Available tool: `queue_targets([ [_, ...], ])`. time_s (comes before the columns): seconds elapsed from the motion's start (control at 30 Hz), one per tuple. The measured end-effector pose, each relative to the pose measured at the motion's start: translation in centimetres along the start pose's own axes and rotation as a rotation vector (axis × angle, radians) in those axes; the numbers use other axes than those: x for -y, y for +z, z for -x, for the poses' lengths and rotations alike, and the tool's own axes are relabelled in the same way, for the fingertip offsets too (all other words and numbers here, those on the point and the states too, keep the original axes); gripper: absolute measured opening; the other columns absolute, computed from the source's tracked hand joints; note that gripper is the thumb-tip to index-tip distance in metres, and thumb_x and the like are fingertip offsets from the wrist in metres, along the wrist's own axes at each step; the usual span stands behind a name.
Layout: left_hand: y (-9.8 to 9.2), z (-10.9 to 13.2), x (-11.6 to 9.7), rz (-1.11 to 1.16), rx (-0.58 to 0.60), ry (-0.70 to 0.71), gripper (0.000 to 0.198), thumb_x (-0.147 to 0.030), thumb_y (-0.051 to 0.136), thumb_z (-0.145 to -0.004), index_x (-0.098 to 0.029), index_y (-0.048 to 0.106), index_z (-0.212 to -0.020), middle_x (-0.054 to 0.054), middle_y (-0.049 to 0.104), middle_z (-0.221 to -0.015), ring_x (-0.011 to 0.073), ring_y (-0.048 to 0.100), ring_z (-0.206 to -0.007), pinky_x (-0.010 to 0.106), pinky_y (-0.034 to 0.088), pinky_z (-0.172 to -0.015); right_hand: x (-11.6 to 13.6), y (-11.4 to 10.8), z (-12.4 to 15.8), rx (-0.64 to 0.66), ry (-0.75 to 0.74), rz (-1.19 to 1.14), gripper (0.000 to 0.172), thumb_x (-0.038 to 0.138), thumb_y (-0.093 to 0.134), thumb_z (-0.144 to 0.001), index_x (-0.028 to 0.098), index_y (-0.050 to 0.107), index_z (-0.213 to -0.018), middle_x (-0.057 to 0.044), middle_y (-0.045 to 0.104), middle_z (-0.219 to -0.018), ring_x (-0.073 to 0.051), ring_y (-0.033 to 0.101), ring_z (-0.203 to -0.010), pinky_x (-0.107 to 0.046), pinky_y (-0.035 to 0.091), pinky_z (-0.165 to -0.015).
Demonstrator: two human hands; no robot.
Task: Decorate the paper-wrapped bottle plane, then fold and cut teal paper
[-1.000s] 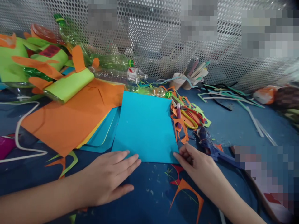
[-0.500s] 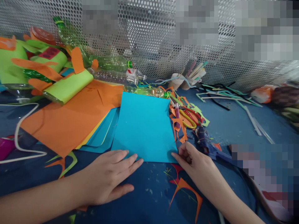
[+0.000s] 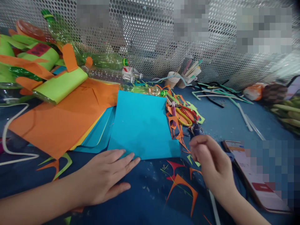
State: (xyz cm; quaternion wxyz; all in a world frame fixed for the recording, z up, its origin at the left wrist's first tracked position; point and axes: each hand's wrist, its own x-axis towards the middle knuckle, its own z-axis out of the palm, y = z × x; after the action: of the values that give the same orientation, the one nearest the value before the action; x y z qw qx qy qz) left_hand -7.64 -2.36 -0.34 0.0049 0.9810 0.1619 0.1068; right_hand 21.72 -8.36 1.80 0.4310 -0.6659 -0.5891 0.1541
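Observation:
A blue sheet (image 3: 140,125) lies on the dark blue table, its lower right corner sticking out sideways. Flat on its lower left edge rests my left hand (image 3: 112,175), open with the fingers stretched. My right hand (image 3: 213,165) is off the sheet, to its right, with curled fingers over the place of a dark blue glue gun (image 3: 197,129). The hand covers most of the gun, so what the fingers hold, if anything, is hidden.
Orange sheets (image 3: 70,115) and a green-wrapped bottle (image 3: 61,86) are at left. Scissors (image 3: 184,117) lie among paper scraps. A phone (image 3: 255,181) sits at right, cups of pens (image 3: 172,79) at the back. Orange scraps (image 3: 181,184) lie in front.
My right hand has left the sheet's lower right corner and moved right over the glue gun. My left hand remains on the sheet. The view has shifted slightly right.

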Motion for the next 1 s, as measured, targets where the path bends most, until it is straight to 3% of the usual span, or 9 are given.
queue_targets([
  [0.07, 0.0, 0.0, 0.0, -0.006, -0.007, 0.004, 0.049, -0.041, 0.035, -0.097, -0.016, 0.041, -0.138, 0.006, 0.059, -0.127, 0.0257, 0.053, -0.109, 0.036, 0.041, -0.086, 0.1, 0.0, -0.1, -0.045, -0.149, 0.101, 0.011, 0.032, 0.057, -0.085, 0.023, 0.05, -0.086, 0.0, 0.049, -0.066, -0.016, 0.048, -0.06, -0.029, 0.041, -0.054],
  [0.13, 0.0, 0.0, 0.0, -0.004, -0.01, -0.002, 0.049, -0.042, 0.035, -0.097, -0.016, 0.043, -0.137, 0.006, 0.059, -0.127, 0.0251, 0.053, -0.108, 0.036, 0.041, -0.086, 0.5, 0.0, -0.1, -0.032, -0.359, 0.173, 0.012, 0.023, 0.063, -0.08, 0.023, 0.051, -0.084, -0.002, 0.054, -0.071, -0.018, 0.052, -0.067, -0.032, 0.043, -0.061],
  [0.23, 0.0, 0.0, -0.1, 0.001, -0.005, -0.017, 0.048, -0.042, 0.036, -0.096, -0.018, 0.043, -0.137, 0.005, 0.059, -0.127, 0.0246, 0.053, -0.108, 0.035, 0.041, -0.087, 1.4, 0.2, 0.3, 0.132, -0.652, 0.267, 0.011, 0.019, 0.065, -0.078, 0.025, 0.061, -0.087, -0.002, 0.064, -0.074, -0.019, 0.057, -0.075, -0.038, 0.044, -0.077],
  [0.33, 0.0, 0.0, -0.1, 0.0, 0.0, -0.021, 0.049, -0.043, 0.037, -0.096, -0.018, 0.042, -0.138, 0.005, 0.059, -0.127, 0.025, 0.052, -0.109, 0.036, 0.042, -0.087, 2.1, 1.0, 1.1, 0.266, -0.786, 0.339, 0.022, 0.024, 0.065, -0.08, 0.027, 0.067, -0.102, 0.0, 0.071, -0.086, -0.018, 0.059, -0.082, -0.04, 0.04, -0.091],
  [0.53, 0.0, 0.1, -0.1, 0.005, 0.045, -0.025, 0.05, -0.043, 0.037, -0.096, -0.017, 0.04, -0.139, 0.005, 0.056, -0.131, 0.0264, 0.051, -0.112, 0.038, 0.042, -0.088, 1.8, 2.8, 1.6, 0.326, -0.821, 0.423, 0.03, 0.036, 0.059, -0.087, 0.029, 0.064, -0.115, 0.003, 0.069, -0.111, -0.015, 0.056, -0.103, -0.036, 0.02, -0.112],
  [1.0, -0.1, 0.0, -0.1, -0.005, 0.054, -0.004, 0.05, -0.042, 0.037, -0.096, -0.015, 0.042, -0.137, 0.006, 0.056, -0.131, 0.0272, 0.051, -0.111, 0.039, 0.044, -0.088, 1.2, 2.9, 1.2, 0.414, -0.862, 0.518, 0.038, 0.044, 0.055, -0.087, 0.029, 0.061, -0.122, 0.001, 0.065, -0.117, -0.017, 0.048, -0.117, -0.039, 0.006, -0.117],
])
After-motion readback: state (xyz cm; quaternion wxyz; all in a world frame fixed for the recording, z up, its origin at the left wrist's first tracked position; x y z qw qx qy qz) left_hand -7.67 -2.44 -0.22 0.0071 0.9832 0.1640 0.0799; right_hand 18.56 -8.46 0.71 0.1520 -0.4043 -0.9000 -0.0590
